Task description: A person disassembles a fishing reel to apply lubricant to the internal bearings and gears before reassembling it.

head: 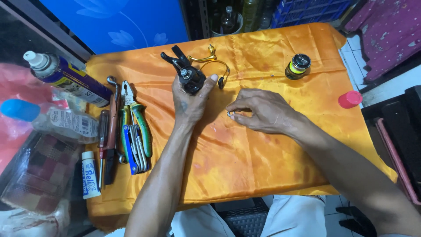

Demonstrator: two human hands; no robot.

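My left hand grips a black fishing reel body with a gold bail wire, holding it just above the orange cloth. My right hand rests on the cloth to the right of it, fingertips pinched on a small silver metal part. A round black and yellow spool stands apart on the cloth at the far right.
Left on the cloth lie green-handled pliers, a blue folding hex key set, screwdrivers and a small white tube. A spray can and clear bottle lie beyond the left edge. A pink cap sits right.
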